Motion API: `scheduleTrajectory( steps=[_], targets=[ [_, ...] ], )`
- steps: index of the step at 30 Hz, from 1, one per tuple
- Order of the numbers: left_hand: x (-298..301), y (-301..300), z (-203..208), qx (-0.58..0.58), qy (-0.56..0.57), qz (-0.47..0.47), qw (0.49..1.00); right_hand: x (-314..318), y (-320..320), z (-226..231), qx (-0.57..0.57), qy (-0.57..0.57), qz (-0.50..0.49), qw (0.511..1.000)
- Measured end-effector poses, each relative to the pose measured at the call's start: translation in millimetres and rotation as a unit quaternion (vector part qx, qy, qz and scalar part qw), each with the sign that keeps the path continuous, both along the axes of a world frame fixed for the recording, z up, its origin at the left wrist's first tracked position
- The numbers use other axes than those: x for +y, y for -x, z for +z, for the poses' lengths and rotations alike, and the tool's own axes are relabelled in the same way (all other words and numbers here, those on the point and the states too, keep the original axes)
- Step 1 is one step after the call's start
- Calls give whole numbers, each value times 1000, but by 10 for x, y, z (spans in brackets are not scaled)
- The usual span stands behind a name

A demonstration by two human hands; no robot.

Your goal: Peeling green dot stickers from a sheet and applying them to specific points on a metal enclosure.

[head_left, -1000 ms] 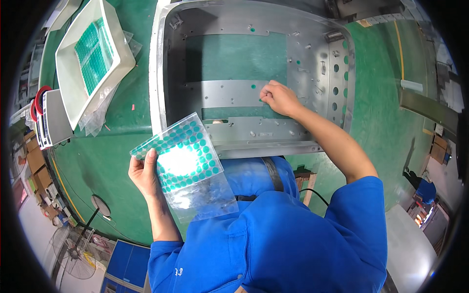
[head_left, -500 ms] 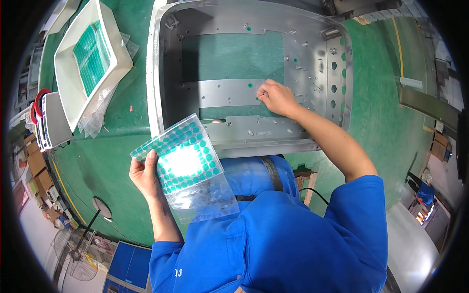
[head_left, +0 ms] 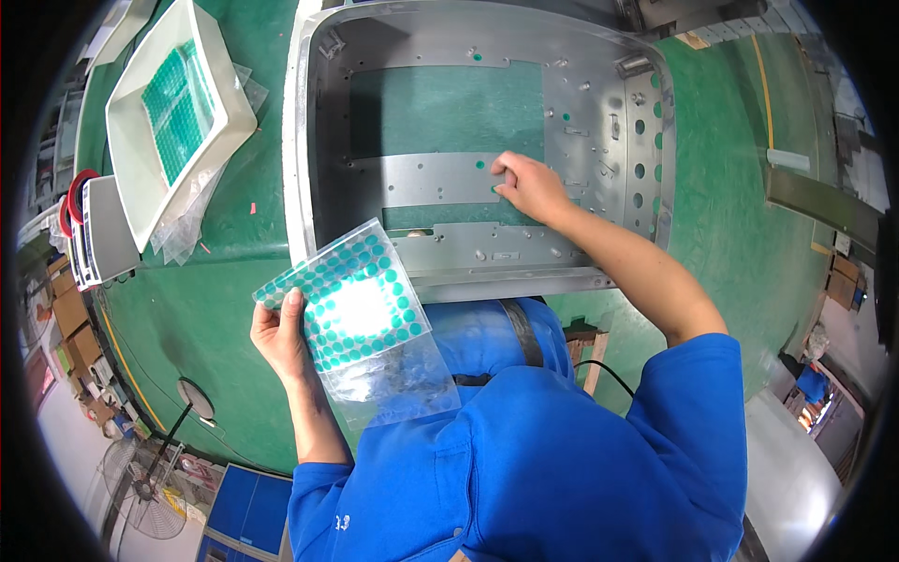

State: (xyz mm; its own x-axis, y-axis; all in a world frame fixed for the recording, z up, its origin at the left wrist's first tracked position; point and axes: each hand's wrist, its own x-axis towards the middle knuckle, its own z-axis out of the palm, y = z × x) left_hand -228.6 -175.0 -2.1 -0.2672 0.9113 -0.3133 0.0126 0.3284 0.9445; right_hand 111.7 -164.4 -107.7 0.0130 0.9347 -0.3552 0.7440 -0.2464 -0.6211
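The right hand (head_left: 536, 190) has parted finger from thumb at the strip's (head_left: 405, 179) right end; I judge the dot (head_left: 496, 188) released. The left hand (head_left: 278, 338) pinches the sheet (head_left: 363, 314) by the case's (head_left: 510, 284) near-left corner.

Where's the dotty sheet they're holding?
In the head view, the sheet is left of centre, in the left hand, by the lower left corner of the metal box.

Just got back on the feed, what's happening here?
The left hand holds a sheet of green dots. The right hand reaches into the metal box, a small green dot at its fingertips; whether it is gripped or on the metal is unclear. Similar dots show elsewhere in the box. More sheets lie in the white tray.
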Motion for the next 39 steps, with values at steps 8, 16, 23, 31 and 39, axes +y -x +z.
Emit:
scheduleTrajectory(
  steps=[8,16,23,31,39],
  targets=[
    [-35,21,36,-15,-11,-20,1000,268,-36,132,-57,124,-28,990],
    [-68,-92,167,-18,2,-106,994,247,734,1253,295,-106,134,940],
    [-131,-107,239,-25,10,-128,991,111,1023,1348,329,-57,121,935],
    [-121,-87,227,-16,30,-115,993,60,1108,1240,197,-184,181,946],
    [-180,555,154,48,-35,65,996,176,670,203,138,96,146,975]
  ],
)
